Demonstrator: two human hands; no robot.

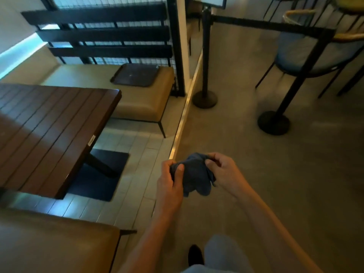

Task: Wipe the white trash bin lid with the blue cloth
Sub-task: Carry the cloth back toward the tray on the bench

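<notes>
A crumpled blue cloth (195,175) hangs between both hands in front of me, above the grey floor. My left hand (171,181) grips its left side with the thumb pressed on the fabric. My right hand (222,169) pinches its upper right edge. No white trash bin lid is in view.
A dark wooden table (45,131) stands at the left, between two tan benches (141,99); a dark tray (136,74) lies on the far bench. Black barrier posts (204,95) (273,121) with a belt stand ahead on the floor, chairs (307,54) behind them. A metal floor strip (181,123) marks a step.
</notes>
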